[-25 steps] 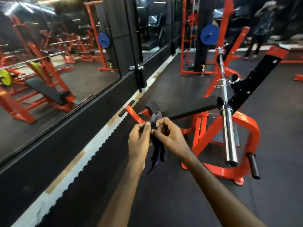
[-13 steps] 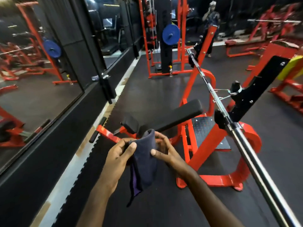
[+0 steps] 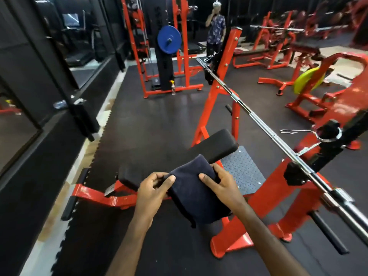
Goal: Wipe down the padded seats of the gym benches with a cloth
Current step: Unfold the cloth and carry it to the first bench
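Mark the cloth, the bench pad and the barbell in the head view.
cloth [image 3: 196,193]: head view, middle of the dark folded face held between both hands.
bench pad [image 3: 217,145]: head view, black top surface near its raised end.
barbell [image 3: 256,119]: head view, chrome shaft mid-length.

The cloth [image 3: 196,188] hangs between the left hand [image 3: 153,193] and right hand [image 3: 223,186], in front of the bench pad [image 3: 215,145]. The barbell [image 3: 258,124] crosses behind the pad, to the right.

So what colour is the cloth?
Dark navy blue, plain; the cloth shows best in the head view, held by the left hand and right hand.
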